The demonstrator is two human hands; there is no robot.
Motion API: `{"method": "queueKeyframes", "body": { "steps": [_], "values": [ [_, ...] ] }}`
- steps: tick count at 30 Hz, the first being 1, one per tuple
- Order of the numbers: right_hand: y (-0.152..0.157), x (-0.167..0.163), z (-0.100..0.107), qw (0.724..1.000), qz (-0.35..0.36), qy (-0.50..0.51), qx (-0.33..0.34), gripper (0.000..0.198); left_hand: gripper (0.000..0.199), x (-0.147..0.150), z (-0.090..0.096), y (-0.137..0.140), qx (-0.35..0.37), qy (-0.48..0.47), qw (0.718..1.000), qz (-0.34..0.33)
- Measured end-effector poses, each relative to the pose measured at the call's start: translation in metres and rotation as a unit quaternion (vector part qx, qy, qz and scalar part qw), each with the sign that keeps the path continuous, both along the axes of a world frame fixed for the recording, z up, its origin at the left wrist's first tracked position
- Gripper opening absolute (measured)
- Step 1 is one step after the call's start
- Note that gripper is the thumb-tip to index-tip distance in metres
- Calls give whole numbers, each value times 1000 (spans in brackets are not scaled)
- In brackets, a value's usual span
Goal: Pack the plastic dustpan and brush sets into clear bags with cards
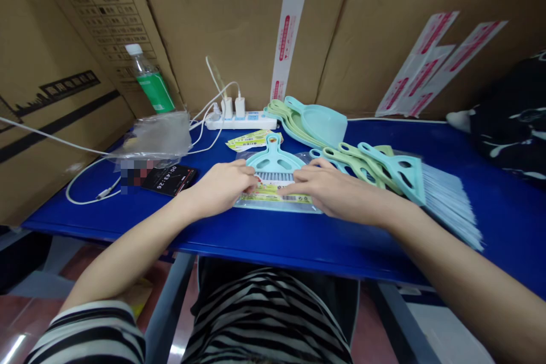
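In front of me on the table lies a light-blue hand brush (273,160) with grey bristles, over a dustpan in a clear plastic bag (256,205). A yellow and white label card (273,193) sits below the bristles. My left hand (224,185) curls its fingers at the bag's left side, thumb and fingertips together by the card. At the right side, my right hand (336,187) has its fingers bent on the bag, and one finger reaches across the card. Whether the card is inside the bag is hard to make out.
To the right lie several blue and green hand brushes (394,170). Stacked dustpans (322,122) stand behind. A power strip (243,120), label cards (247,141), plastic bags (157,136), a phone (170,178) and a bottle (153,88) are around the left. Cardboard (230,28) walls the back.
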State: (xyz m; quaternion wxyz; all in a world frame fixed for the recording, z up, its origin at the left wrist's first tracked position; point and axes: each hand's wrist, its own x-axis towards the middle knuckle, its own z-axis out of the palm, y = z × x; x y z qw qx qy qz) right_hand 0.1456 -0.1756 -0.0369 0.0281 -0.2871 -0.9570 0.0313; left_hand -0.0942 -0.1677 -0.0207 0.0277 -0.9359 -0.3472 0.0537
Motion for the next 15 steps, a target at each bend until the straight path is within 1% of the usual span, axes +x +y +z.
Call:
{"method": "queueKeyframes", "body": {
  "steps": [3,5,9,12,15],
  "values": [
    [1,1,0,1000,4,5,2,64,46,3,-2,-2,22,21,997,-64],
    [1,1,0,1000,5,4,5,63,54,3,-3,-1,26,38,996,-80],
    [1,0,0,1000,-7,-2,4,61,49,1,-4,0,26,49,994,-90],
    [0,0,1,1000,-22,-7,3,62,46,1,-3,-1,35,53,995,-82],
    [1,1,1,999,-23,-18,23,62,47,2,-2,-1,41,52,995,-78]
  ]
}}
